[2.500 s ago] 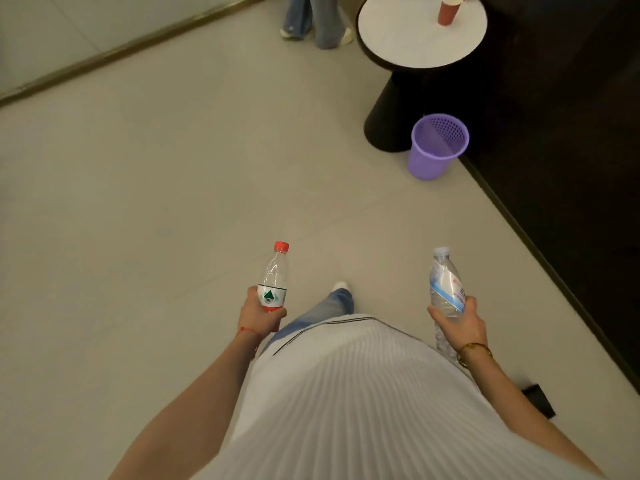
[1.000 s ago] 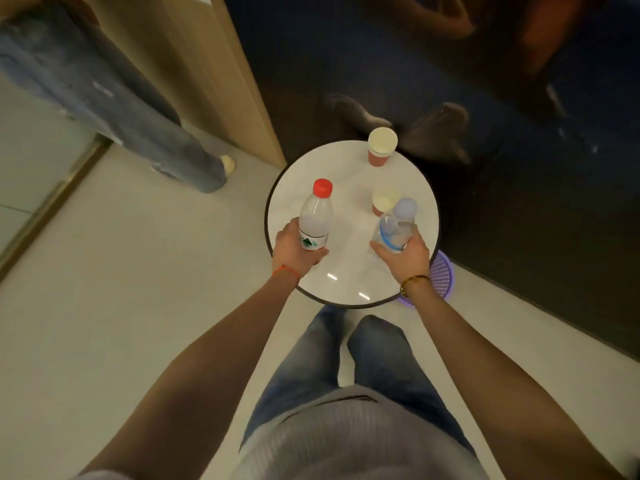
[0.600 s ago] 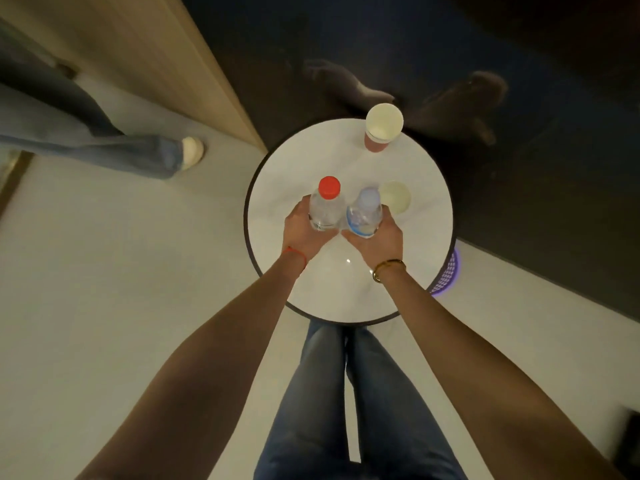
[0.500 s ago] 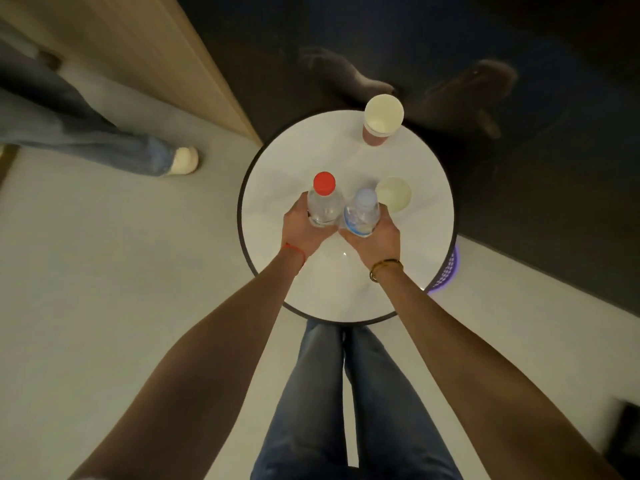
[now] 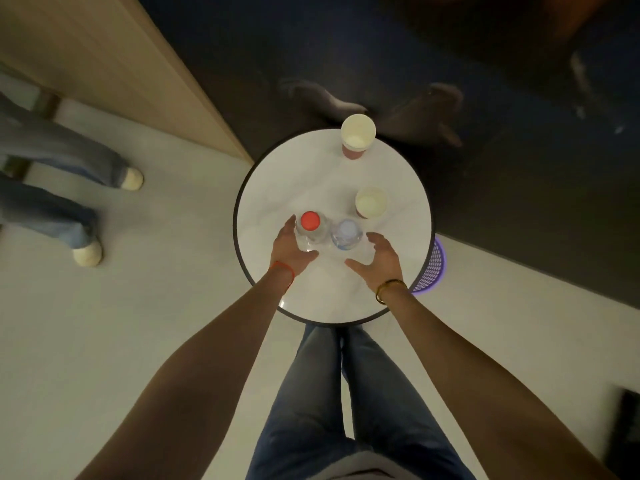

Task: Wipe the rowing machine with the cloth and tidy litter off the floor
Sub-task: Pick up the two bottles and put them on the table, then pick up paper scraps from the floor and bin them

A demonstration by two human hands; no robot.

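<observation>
Two plastic bottles stand upright side by side on the round white table [image 5: 311, 296]: a red-capped bottle [image 5: 310, 226] on the left and a blue-capped bottle [image 5: 346, 233] on the right. My left hand [image 5: 289, 245] is spread open right beside the red-capped bottle, fingers along its left side and thumb below it. My right hand [image 5: 377, 259] is open and apart from the blue-capped bottle, just to its lower right. No cloth or rowing machine is in view.
Two paper cups [image 5: 357, 135] [image 5: 371, 202] stand on the far part of the table. A purple mesh bin [image 5: 434, 268] peeks out under the table's right edge. Another person's legs [image 5: 59, 188] stand on the pale floor at the left. Dark flooring lies beyond.
I walked to the table with a bottle in each hand, set both down together, and both hands have now opened and drawn back from the bottles.
</observation>
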